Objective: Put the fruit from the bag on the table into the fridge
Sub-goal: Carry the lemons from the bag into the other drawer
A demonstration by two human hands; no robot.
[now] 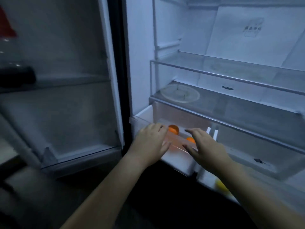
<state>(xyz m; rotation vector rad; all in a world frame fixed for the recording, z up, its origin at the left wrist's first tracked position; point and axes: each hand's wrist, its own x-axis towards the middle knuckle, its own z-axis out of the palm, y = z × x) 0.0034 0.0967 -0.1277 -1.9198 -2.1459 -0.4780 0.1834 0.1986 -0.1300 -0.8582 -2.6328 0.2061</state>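
Left hand (pixel 151 142), right hand (pixel 204 149): grip apart, fingers straight, flat on clear plastic drawer (pixel 143 115) front. Round smooth orange (pixel 173 129) in drawer, 2 o'clock of left hand; second orange (pixel 189 140) 10 o'clock of right hand.

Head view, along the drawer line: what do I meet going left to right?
Open fridge door → left hand → farther orange → right hand → right drawer.

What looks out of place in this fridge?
A yellow fruit shows below the right drawer, outside it, while the oranges sit in the pulled-out left drawer. What it rests on is unclear.
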